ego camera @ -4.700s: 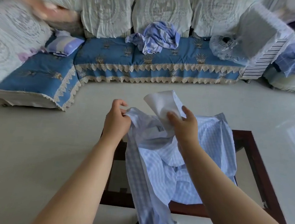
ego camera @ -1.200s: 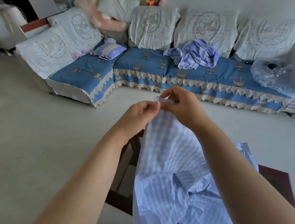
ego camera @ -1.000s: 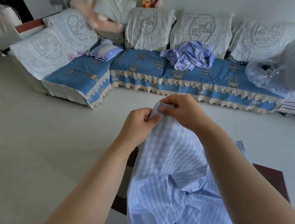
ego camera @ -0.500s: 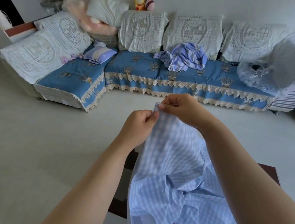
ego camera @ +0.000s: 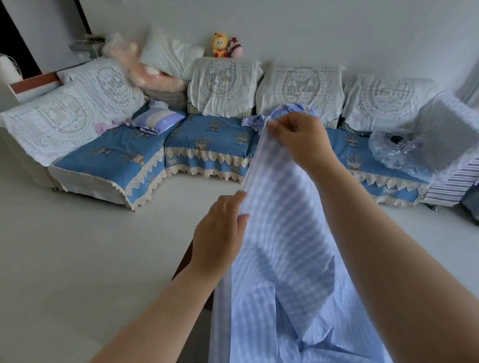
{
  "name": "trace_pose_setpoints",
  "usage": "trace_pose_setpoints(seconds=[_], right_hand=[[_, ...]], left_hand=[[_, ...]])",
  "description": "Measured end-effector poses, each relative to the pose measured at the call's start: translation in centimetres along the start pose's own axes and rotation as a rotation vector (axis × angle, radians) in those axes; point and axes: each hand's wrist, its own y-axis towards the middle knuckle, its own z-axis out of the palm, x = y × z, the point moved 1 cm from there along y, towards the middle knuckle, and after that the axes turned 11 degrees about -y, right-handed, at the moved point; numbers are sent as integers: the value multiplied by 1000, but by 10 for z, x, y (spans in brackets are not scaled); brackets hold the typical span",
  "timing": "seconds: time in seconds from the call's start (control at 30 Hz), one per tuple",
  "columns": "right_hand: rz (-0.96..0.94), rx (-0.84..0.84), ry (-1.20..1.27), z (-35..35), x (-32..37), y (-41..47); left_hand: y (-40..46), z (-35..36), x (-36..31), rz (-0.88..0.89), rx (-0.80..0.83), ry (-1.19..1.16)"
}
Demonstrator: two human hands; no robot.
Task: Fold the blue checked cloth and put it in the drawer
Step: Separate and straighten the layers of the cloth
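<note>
The blue checked cloth [ego camera: 282, 242] hangs in front of me, stretched along one edge between both hands. My right hand [ego camera: 299, 138] pinches its top corner, raised high in front of the sofa. My left hand [ego camera: 218, 234] grips the same edge lower down and nearer to me. The rest of the cloth falls in loose folds to the bottom of the view, covering most of the dark wooden table [ego camera: 185, 258]. No drawer is in view.
A blue corner sofa [ego camera: 207, 141] with white lace covers runs along the back wall. On it lie a crumpled blue garment [ego camera: 256, 121], a striped pillow [ego camera: 158, 117] and a covered fan [ego camera: 398, 152]. Pale bare floor [ego camera: 55, 252] lies between sofa and table.
My right hand has lifted the cloth's corner higher, while my left hand has slid down along the edge, so the hands are now apart. The view has tilted up.
</note>
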Motion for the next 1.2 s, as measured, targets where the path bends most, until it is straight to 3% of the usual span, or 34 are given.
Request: trace_pose_setpoints(seconds=[0.07,0.2,0.3,0.47,0.57,0.67,0.77,0.87,0.97,1.2], right_hand=[[-4,-32,-27,-8,9,13],[-14,-100,-54,-24,15,26],[-14,-128,-73,-34,18,29],[40,-193,-107,-45,10,30],[89,-229,-147,-53,3,32],[128,-274,-151,-56,-8,33],[185,-347,-108,-62,-17,31],[224,-476,-20,-75,-16,34],[208,-572,88,-87,-9,37],[230,-550,73,-94,-17,38]], left_hand=[[11,-1,4,32,-27,32],[48,-17,6,-133,-11,-8],[67,-25,8,-137,33,-3],[53,-8,16,-255,446,125],[16,9,26,-413,584,247],[-7,11,37,-561,506,219],[26,-9,65,-533,296,220],[86,-42,91,-479,296,86],[103,-56,99,-557,241,-269],[67,-57,110,-748,345,-688]])
